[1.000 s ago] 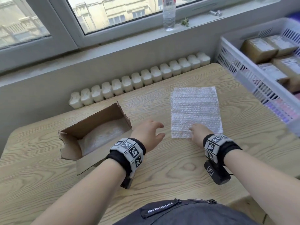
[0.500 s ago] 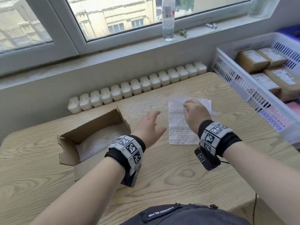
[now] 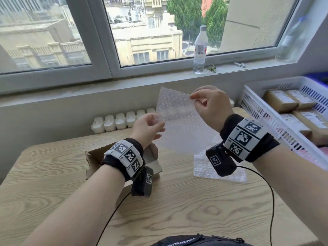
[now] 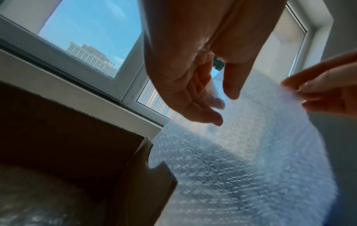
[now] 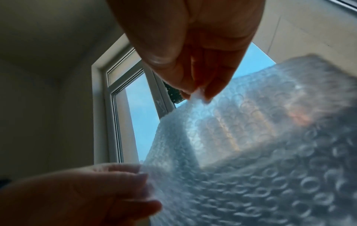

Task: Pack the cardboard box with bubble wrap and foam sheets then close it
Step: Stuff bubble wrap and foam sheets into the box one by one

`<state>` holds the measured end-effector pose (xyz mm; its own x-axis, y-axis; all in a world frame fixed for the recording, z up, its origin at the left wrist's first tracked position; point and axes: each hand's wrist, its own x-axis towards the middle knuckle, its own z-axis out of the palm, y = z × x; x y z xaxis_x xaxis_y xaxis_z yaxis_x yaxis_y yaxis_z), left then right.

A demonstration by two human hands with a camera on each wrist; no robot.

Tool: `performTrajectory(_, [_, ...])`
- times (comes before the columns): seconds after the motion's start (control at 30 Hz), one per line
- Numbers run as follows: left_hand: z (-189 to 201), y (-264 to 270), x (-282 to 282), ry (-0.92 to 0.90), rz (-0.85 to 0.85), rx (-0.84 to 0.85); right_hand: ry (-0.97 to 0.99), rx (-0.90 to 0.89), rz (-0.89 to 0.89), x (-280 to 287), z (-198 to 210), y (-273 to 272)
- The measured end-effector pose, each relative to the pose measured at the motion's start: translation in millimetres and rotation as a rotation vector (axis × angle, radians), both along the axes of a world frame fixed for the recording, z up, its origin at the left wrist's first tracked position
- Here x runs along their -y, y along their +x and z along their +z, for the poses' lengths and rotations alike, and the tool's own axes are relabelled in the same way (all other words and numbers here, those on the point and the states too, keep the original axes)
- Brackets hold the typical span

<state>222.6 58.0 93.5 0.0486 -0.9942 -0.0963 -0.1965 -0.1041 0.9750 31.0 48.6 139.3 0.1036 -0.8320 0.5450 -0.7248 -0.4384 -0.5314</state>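
A clear bubble wrap sheet (image 3: pixel 179 125) hangs in the air above the table. My right hand (image 3: pixel 192 97) pinches its top edge between thumb and forefinger, shown close up in the right wrist view (image 5: pixel 197 95). My left hand (image 3: pixel 159 124) holds the sheet's left edge, thumb in front and fingers behind (image 4: pixel 224 100). The open cardboard box (image 3: pixel 95 155) lies below my left wrist, mostly hidden by it. The left wrist view shows the box (image 4: pixel 77 137) with bubble wrap (image 4: pixel 29 198) lining its inside. More bubble wrap (image 3: pixel 204 168) lies flat on the table under my right wrist.
A white plastic basket (image 3: pixel 255 105) with several packed cartons stands at the table's right edge. A row of white moulded pieces (image 3: pixel 120 119) lines the far edge by the wall. A water bottle (image 3: pixel 200 50) stands on the windowsill. Cables trail from both wrist cameras.
My right hand has lifted one sheet off the pile on the table up to chest height. My left hand has risen from beside the box and taken the sheet's left edge.
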Motion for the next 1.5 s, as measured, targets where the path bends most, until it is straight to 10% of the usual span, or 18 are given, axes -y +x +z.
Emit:
performTrajectory(0.37, [30,45,-23,-0.219,0.175,-0.053,0.397,-0.472,0.117,-14,-2,50])
performTrajectory(0.6, [30,56,-36,-0.231,0.253,0.145,0.343,0.162,0.132,-15,12,70])
performTrajectory(0.87, [32,48,-51,-0.042,0.039,-0.416,0.706,0.723,0.489,-33,11,96])
performTrajectory(1.13, [25,58,-61,0.042,0.119,-0.523,0.475,0.005,0.238,-33,-8,111])
performTrajectory(1.33, [18,74,-66,0.047,0.229,-0.607,0.742,0.298,0.475,-39,-18,112])
performTrajectory(1.5, [4,93,-64,0.018,0.469,-0.234,0.516,0.055,0.294,-31,-21,121])
